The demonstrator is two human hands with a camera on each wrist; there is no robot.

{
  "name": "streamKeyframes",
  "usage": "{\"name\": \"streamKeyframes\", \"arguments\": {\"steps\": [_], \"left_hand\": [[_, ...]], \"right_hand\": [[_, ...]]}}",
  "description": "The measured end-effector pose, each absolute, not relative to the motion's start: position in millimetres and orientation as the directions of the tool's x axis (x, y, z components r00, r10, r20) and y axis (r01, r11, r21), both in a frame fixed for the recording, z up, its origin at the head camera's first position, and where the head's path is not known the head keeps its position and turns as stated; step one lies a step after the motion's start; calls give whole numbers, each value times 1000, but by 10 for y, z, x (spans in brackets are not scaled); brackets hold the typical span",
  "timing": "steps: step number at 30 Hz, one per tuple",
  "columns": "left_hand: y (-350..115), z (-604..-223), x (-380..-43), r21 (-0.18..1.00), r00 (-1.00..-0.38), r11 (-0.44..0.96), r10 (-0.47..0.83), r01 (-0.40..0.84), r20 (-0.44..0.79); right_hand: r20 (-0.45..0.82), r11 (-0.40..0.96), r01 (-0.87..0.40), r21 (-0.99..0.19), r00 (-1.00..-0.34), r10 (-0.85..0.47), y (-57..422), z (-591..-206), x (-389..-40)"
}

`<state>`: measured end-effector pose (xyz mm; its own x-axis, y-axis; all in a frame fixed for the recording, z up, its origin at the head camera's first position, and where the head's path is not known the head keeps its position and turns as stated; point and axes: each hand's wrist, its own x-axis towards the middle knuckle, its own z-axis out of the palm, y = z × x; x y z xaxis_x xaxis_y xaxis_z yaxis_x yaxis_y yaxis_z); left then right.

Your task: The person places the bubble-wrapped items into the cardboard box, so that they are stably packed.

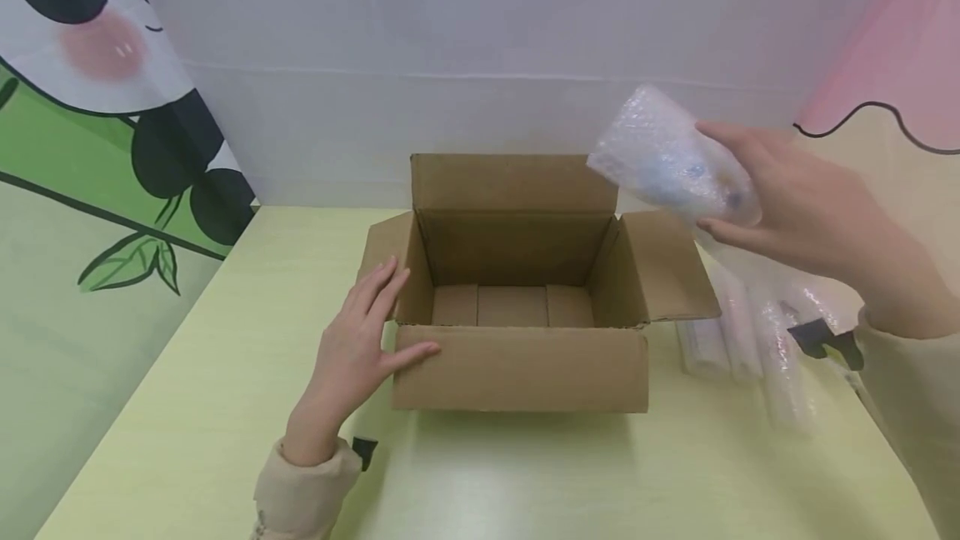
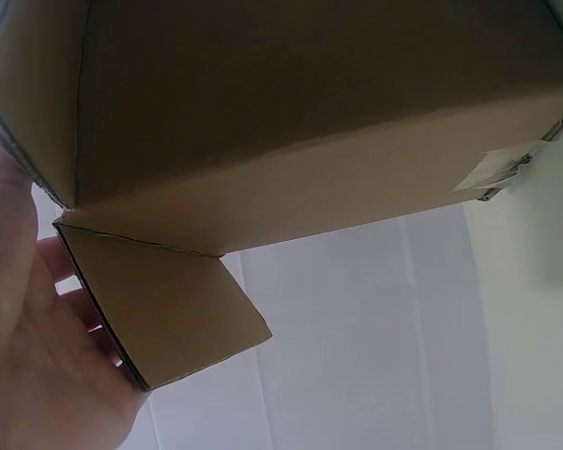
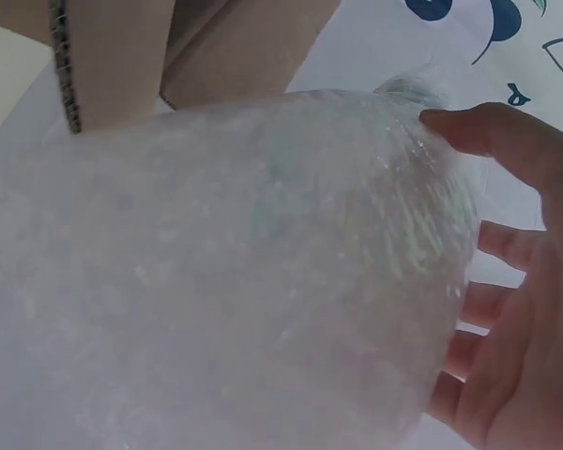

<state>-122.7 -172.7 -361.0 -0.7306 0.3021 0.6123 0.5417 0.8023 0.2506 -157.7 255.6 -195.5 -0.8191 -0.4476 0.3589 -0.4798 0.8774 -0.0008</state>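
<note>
An open cardboard box (image 1: 521, 369) stands on the table, its flaps folded outward and its bottom bare. My left hand (image 1: 360, 332) rests at the near left corner, fingers straight along the left flap and thumb over the front flap. From the left wrist, the palm (image 2: 61, 366) lies beside the flap (image 2: 159, 300). Above the box's right side, my right hand (image 1: 810, 198) grips a bubble-wrapped bundle (image 1: 667, 161) by its right end, tilted in the air. Thumb and fingers sit around that end of the wrap (image 3: 235, 272) in the right wrist view. Its contents are blurred, with bluish patches.
Several clear-wrapped, tube-like packages (image 1: 738, 332) lie on the table (image 1: 187, 432) right of the box, partly behind my right arm. A pale cloth backdrop (image 1: 315, 107) rises behind the table, with cartoon prints at both sides.
</note>
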Motion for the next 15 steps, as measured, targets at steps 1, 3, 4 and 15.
{"name": "streamKeyframes", "arguments": {"steps": [1,3,4,15], "left_hand": [[-1728,-3613,-1225,252,-730,803,300,541,614],[-1729,-3621,-1223,254,-730,802,296,540,617],[-1730,-3626,-1221,255,-728,801,295,541,619],[-1743,-3688,-1209,241,-681,781,295,576,670]], "right_hand": [[359,867,-498,3,-809,-466,2496,-1939,-1598],[358,843,-539,10,-785,-506,2377,-1912,-1637],[359,828,-560,17,-770,-528,2320,-1904,-1657],[229,719,-695,30,-695,-681,1747,-1880,-1851]]}}
